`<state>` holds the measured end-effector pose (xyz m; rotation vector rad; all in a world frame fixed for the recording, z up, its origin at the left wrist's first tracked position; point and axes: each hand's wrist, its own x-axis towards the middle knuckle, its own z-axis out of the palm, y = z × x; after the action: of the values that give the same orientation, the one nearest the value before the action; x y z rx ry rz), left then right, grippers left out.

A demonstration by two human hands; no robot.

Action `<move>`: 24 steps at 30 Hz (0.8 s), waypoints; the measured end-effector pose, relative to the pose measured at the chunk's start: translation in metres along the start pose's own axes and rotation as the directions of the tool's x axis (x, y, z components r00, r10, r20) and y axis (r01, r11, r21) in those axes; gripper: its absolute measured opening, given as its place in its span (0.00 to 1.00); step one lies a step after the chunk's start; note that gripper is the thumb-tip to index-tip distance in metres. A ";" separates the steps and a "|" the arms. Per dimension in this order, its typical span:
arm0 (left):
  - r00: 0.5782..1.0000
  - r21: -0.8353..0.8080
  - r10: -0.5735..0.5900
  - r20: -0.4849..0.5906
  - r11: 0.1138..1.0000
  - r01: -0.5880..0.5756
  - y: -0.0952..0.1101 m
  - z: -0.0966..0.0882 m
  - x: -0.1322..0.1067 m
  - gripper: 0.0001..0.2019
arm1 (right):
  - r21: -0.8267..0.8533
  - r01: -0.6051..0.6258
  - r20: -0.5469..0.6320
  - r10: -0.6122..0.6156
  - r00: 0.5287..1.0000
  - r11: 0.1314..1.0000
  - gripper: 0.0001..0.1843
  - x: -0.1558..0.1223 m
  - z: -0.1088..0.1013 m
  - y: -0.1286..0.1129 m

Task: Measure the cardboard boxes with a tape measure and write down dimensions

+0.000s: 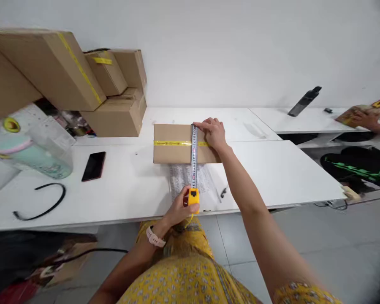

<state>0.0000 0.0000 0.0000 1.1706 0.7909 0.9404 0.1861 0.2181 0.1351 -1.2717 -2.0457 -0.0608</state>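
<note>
- The brown box (pixel 172 155) lies on the white table (pixel 136 198), right in front of the person, with a yellow strip (pixel 172 143) running along its top.
- The left hand (pixel 176 210) is wrapped around the yellow tape case (pixel 194 200), near the front edge of the table.
- The right hand (pixel 215 134) is at the far side of the box. Its pointing finger is on the far end of the tape strip (pixel 194 158). It is hard to tell if the thumb pinches the strip too.
- The strip runs from 1 hand to the other. It goes across the top of the box, past the near edge, and over the papers (pixel 204 181) just in front.
- The step in hand looks like measuring how far it is across the box. The strip is out and seems to be in place, so the reading is probably the part left to do.
- The next move calls for 2 steady hands: the right finger holding the end at the far edge, the left hand keeping the strip straight, and a good look at the mark over the near edge.
- If the end slips or the strip tilts, the number could come out wrong.
</note>
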 end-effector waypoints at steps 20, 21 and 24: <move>0.996 0.098 -0.036 -0.081 0.994 0.044 0.010 0.004 -0.018 0.31 | -0.134 -0.037 -0.015 0.036 0.999 0.990 0.26 -0.007 -0.001 -0.007; 0.995 0.122 -0.026 -0.095 0.992 0.038 0.007 0.002 -0.022 0.32 | -0.162 -0.038 -0.026 0.035 0.999 0.986 0.25 -0.009 -0.001 -0.009; 0.994 0.202 -0.015 -0.104 0.979 0.036 -0.002 -0.005 -0.032 0.35 | -0.227 -0.027 -0.061 0.013 0.998 0.973 0.25 -0.017 0.000 -0.017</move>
<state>-0.0169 -0.0280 -0.0019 1.2940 1.0017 0.9196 0.1766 0.1965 0.1303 -1.4114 -2.0181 -0.3292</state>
